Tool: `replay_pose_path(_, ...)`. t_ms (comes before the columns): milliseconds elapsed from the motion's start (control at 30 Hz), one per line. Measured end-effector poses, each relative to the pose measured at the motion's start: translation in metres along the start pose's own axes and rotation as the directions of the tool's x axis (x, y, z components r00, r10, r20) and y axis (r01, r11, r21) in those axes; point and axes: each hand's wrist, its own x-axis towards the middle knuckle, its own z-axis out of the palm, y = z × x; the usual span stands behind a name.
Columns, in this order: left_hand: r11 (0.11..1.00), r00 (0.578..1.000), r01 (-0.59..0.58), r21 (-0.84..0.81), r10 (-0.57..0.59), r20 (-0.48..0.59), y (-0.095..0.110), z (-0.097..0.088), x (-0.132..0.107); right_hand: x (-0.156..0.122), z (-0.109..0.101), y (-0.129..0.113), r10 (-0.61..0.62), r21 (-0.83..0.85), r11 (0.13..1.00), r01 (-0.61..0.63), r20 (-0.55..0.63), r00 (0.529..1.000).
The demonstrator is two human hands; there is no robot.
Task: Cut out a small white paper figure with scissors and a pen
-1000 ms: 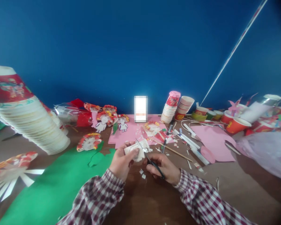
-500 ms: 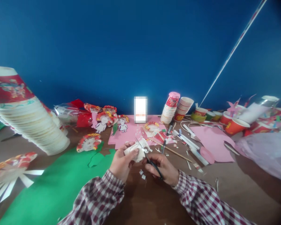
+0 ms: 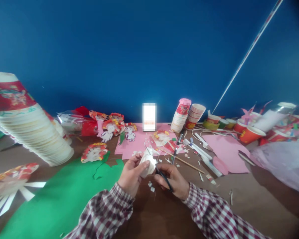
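A small piece of white paper is pinched between the thumb and fingers of my left hand. My right hand is closed round the dark handles of a pair of scissors. The blades point up and left against the paper; their exact position on it is blurred. Below the hands, little white scraps lie on the brown table. Just beyond is pink paper strewn with more cuttings, with a cut cup ring resting on it.
Green paper covers the left front, beside a tall leaning stack of paper cups. Paper figures lie at the back. Rightward are a wooden stick, another pink sheet, cup stacks and a plastic bag.
My left hand has turned the white paper and shifted slightly right, so the paper appears narrower and more upright. My right hand with the scissors has barely moved.
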Motion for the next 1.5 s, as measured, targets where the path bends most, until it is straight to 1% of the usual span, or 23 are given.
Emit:
replay_pose_path(133,1.0,1.0,0.004,0.013,-0.003,-0.014,-0.002,-0.002,0.001,0.0,0.001,0.0,-0.006,-0.002,1.0,0.006,0.002,1.0)
replay_pose_path(233,0.998,0.999,-0.023,0.055,0.024,-0.027,-0.003,-0.003,0.002,-0.001,0.0,0.001,0.006,-0.004,1.0,-0.006,-0.02,1.0)
replay_pose_path(433,0.988,0.991,-0.091,0.122,0.103,-0.091,-0.002,-0.001,0.001,-0.002,-0.001,0.001,-0.028,-0.169,0.986,0.013,-0.088,0.996)
replay_pose_path(533,0.989,0.991,-0.083,0.126,0.095,-0.098,-0.002,-0.001,0.002,-0.002,-0.002,0.001,-0.028,-0.192,0.981,0.009,-0.096,0.995)
replay_pose_path(667,0.992,0.994,-0.072,0.102,0.08,-0.078,-0.005,-0.004,0.004,-0.002,-0.003,0.002,-0.014,-0.159,0.987,0.0,-0.086,0.996)
replay_pose_path(800,0.994,0.996,-0.077,0.073,0.08,-0.032,-0.008,-0.006,0.005,-0.002,-0.003,0.002,-0.006,-0.054,0.999,0.003,-0.049,0.999)
replay_pose_path(933,0.997,0.997,-0.063,0.044,0.064,-0.03,-0.006,-0.003,0.003,-0.003,-0.002,0.002,0.022,0.025,0.999,-0.021,-0.03,0.999)
replay_pose_path(1067,0.998,0.998,-0.045,0.039,0.046,-0.039,-0.002,0.001,0.0,-0.003,-0.002,0.003,0.028,0.025,0.999,-0.027,-0.032,0.999)
replay_pose_path(1200,1.0,1.0,-0.008,0.026,0.009,-0.027,-0.003,0.001,-0.001,-0.003,-0.002,0.004,0.024,0.006,1.0,-0.023,-0.028,0.999)
replay_pose_path(1500,0.999,1.0,0.023,0.024,-0.022,-0.014,-0.005,-0.002,0.001,-0.003,-0.002,0.011,0.042,0.084,0.996,-0.041,-0.016,0.999)
